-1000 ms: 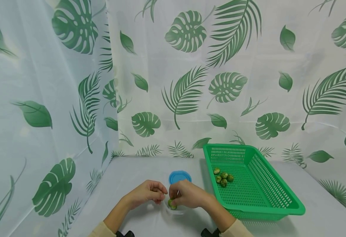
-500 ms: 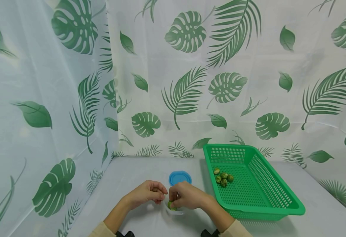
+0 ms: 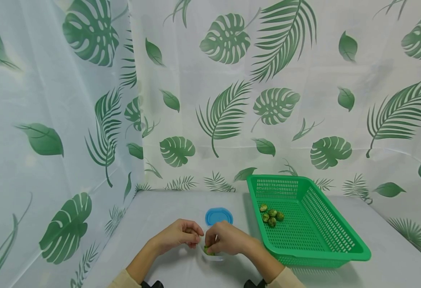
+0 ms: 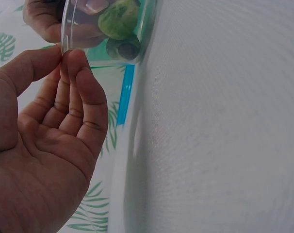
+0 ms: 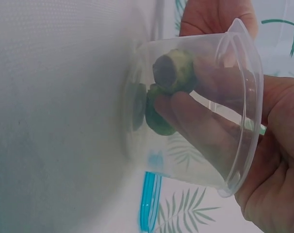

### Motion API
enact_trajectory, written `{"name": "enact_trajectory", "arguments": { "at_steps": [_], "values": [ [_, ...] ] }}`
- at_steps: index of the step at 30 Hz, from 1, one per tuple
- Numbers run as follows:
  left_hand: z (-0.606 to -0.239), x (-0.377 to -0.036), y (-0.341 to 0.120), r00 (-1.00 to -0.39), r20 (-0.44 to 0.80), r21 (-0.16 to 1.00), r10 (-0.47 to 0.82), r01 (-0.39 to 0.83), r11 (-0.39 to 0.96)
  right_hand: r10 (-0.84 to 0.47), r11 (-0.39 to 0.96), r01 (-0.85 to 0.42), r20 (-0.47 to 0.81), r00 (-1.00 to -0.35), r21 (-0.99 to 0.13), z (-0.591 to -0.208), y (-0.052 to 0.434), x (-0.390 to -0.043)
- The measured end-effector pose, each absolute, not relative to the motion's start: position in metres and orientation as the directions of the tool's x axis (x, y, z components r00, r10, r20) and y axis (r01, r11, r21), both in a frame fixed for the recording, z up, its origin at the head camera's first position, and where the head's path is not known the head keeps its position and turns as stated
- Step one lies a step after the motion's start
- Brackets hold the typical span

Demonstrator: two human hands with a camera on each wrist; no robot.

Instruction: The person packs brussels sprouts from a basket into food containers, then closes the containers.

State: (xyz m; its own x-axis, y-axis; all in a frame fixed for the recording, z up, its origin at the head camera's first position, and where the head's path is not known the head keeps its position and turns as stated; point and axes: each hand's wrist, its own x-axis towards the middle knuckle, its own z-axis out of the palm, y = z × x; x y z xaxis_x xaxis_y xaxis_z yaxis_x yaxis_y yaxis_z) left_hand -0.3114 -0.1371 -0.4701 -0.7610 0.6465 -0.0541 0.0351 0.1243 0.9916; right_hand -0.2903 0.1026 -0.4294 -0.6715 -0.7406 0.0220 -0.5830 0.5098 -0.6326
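Note:
A clear plastic container (image 3: pixel 215 258) stands on the table between both hands. My left hand (image 3: pixel 179 237) pinches its rim between thumb and fingertips, seen closely in the left wrist view. My right hand (image 3: pixel 229 239) reaches into the container from above. Through the wall, in the right wrist view, its thumb and fingers hold a green Brussels sprout (image 5: pixel 178 72) low inside. Another sprout (image 5: pixel 159 115) lies against it near the bottom, partly behind the fingers. From the head view, the right hand hides much of the container.
A blue lid (image 3: pixel 218 215) lies on the table just beyond the container. To the right stands a large green basket (image 3: pixel 340 224), with several Brussels sprouts (image 3: pixel 272 213) grouped at its left side. Leaf-printed sheets hang behind and at the left.
My right fingers have sunk slightly deeper into the container, and the sprout sits a little lower. The left hand, lid and basket have stayed in place.

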Motion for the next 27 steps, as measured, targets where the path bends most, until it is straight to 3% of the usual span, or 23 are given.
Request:
{"name": "enact_trajectory", "arguments": {
  "at_steps": [27],
  "values": [
    [-0.4689, -0.3094, -0.137, -0.761, -0.05, 0.992, 0.647, 0.038, 0.121, -0.715, 0.544, -0.598, 0.049, -0.697, -0.588, -0.4326, 0.1001, -0.2881]
  ]
}}
